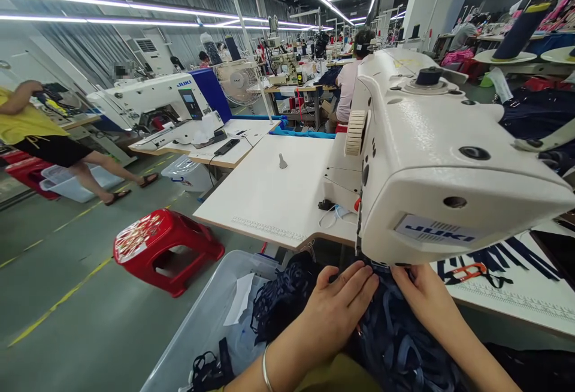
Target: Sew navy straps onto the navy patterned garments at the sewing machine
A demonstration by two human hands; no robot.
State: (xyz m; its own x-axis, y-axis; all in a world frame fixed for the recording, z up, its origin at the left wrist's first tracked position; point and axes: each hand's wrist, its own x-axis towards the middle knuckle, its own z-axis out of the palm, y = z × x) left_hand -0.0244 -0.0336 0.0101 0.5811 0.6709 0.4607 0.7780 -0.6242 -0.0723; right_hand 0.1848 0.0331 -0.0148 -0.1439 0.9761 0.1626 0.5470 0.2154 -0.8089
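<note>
My left hand (335,305) lies with its fingers stretched flat on a pile of dark navy fabric (395,344), right under the head of a white JUKI sewing machine (431,158). Beside it my right hand (422,296) also rests on the fabric, with its fingertips hidden beneath the machine's front edge. Both hands press the cloth close together at the needle area, which the machine head hides. A bracelet sits on my left wrist.
A clear plastic bin (202,326) with dark straps and paper stands at my left. A red stool (164,248) sits on the floor. The white table (274,194) stretches left of the machine. A person in yellow (40,134) sits at far left.
</note>
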